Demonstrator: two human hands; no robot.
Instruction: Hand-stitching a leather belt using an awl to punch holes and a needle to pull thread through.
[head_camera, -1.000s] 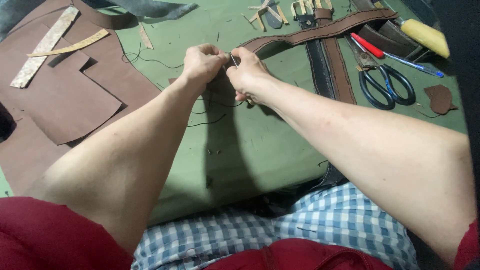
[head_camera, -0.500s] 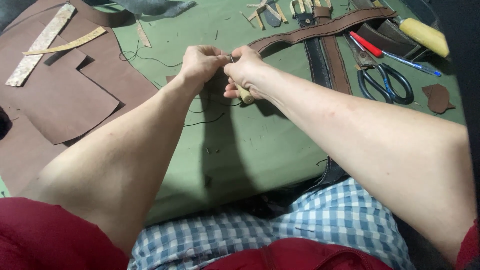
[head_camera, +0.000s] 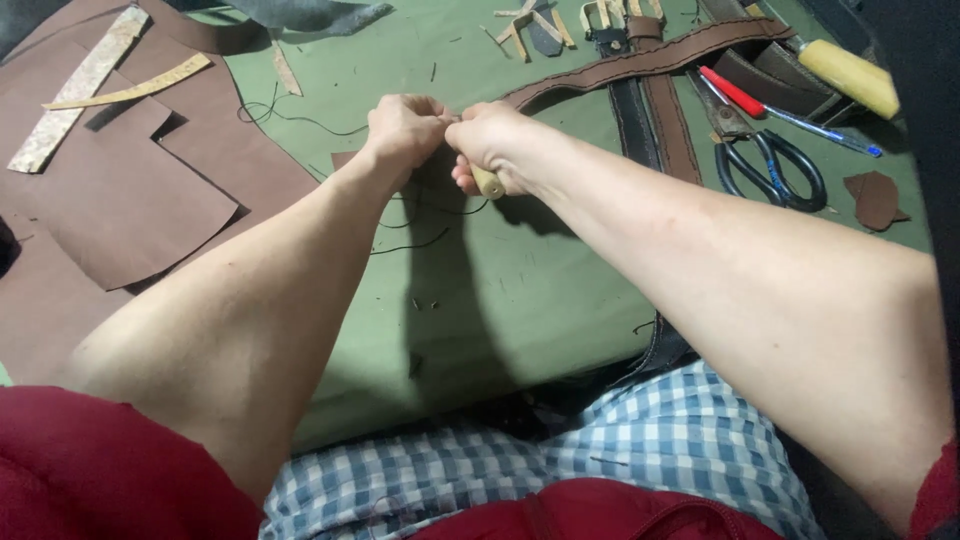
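Both hands meet above the green mat (head_camera: 520, 290), knuckles nearly touching. The left hand (head_camera: 405, 130) is closed, fingertips pinched at the near end of the brown leather strap (head_camera: 640, 62); what it pinches cannot be told. The right hand (head_camera: 490, 140) is closed around a tool with a pale wooden handle (head_camera: 488, 182), whose butt shows below the fist. The strap runs from the hands up and right across the mat. Dark thread (head_camera: 300, 118) lies loose just left of the hands. Brown leather sheets (head_camera: 130, 200) lie at left. Black-handled scissors (head_camera: 770, 165) and a red pen (head_camera: 735, 92) lie at right, well apart from the hands.
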